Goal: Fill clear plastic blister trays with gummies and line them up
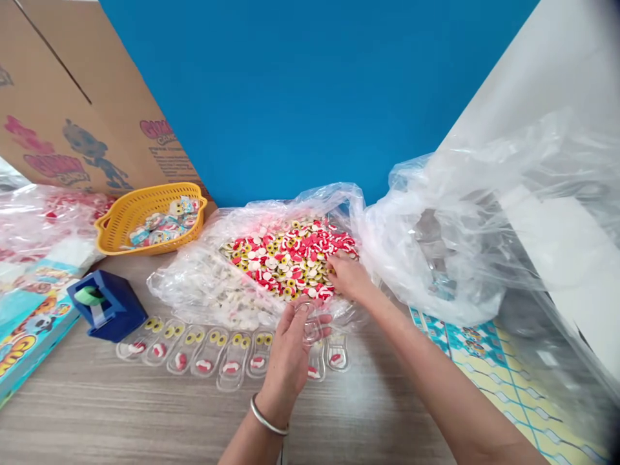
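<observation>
My left hand (pixel 291 342) grips a clear plastic blister tray (pixel 310 321) between thumb and fingers, above the table. My right hand (pixel 349 276) reaches into an open clear bag of gummy candies (pixel 285 258), its fingertips down among the pieces. Whatever those fingertips pinch is hidden. The candies are yellow-and-white eyes and red-and-white mouths, mixed in a heap. Below the bag runs a row of filled blister trays (pixel 234 361), most showing a pair of yellow eyes and a red-and-white mouth. My left hand partly covers the right end of the row.
A yellow basket (pixel 113 223) with small wrapped packs stands at the back left. Nearer is a blue tape dispenser (pixel 116 313). A large plastic bag (pixel 450 258) bulges at right, over printed sheets (pixel 504 368). A cardboard box (pixel 97 97) and a blue panel (pixel 310 97) stand behind.
</observation>
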Motion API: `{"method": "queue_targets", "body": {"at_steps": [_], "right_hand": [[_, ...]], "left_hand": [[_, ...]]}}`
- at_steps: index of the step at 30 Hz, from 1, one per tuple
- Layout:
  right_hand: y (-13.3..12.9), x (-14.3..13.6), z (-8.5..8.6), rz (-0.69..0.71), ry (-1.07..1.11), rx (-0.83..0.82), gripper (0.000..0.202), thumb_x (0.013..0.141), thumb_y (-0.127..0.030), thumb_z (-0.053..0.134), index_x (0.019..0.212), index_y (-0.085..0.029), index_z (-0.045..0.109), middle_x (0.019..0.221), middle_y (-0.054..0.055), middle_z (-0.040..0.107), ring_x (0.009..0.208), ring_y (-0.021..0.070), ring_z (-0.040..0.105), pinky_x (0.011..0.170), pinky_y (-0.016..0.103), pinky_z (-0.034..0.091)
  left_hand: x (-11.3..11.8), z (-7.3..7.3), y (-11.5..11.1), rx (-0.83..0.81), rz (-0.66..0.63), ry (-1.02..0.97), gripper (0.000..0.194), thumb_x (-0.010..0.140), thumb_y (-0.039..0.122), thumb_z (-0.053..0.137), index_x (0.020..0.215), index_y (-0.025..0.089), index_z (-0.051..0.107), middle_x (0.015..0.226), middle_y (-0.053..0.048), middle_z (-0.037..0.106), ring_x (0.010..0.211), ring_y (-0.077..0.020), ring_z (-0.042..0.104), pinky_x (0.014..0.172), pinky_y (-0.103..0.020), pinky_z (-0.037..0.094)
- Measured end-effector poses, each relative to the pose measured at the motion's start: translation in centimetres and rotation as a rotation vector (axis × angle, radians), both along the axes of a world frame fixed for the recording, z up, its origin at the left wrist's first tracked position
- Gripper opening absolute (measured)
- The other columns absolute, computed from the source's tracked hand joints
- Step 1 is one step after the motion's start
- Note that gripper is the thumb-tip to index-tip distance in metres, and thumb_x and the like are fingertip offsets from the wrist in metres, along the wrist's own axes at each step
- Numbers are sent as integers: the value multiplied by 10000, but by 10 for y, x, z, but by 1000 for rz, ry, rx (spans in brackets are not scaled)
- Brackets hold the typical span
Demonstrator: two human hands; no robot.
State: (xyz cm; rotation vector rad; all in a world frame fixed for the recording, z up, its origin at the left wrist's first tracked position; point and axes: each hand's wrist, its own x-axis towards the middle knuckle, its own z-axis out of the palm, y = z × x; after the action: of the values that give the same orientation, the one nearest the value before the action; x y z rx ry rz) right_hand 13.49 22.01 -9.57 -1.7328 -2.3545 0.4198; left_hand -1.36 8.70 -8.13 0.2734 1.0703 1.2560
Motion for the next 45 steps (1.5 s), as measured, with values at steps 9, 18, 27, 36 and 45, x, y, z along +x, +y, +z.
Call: {"method": "queue_targets", "body": {"at_steps": [9,18,27,36,45], "right_hand": [[-18,13,6,-153,767,-106,199,816,-239,625,1012,-205,641,845,-2,649,735,158,610,687,273,492],[-87,-8,38,235,536,3,202,947,-146,530,884,-231,702,1018,43,669,967,177,627,869,298,481],[-3,-1,9,-11,-64,42,196,950,-193,531,994,-198,722,1137,119,633,922,227,641,763,316,458],[-68,-2,33,109,705,-270,120,890,-147,564,959,-224,625,832,-17,677,740,149,630,685,258,475],[-33,-8,32,196,392,-36,158,906,-117,589,828,-192,704,905,25,654,863,153,616,805,258,448]], "left_hand": [[-2,6,5,-34,-45,-161,428,861,484,679,1152,174,633,1248,-151,681,946,-249,723,748,-359,588],[9,-6,6,50,24,-178,369,774,351,792,1066,153,684,1081,-99,729,853,-177,703,645,-246,537],[12,-5,7,23,-22,1,413,723,390,829,1025,164,661,1145,-117,729,799,-190,731,595,-251,532],[17,-10,10,38,75,-130,373,734,332,815,1037,158,686,1028,-85,750,865,-198,726,739,-292,560],[12,-10,17,12,98,-128,365,774,320,781,1078,161,656,1129,-112,734,911,-234,739,808,-360,593]]}}
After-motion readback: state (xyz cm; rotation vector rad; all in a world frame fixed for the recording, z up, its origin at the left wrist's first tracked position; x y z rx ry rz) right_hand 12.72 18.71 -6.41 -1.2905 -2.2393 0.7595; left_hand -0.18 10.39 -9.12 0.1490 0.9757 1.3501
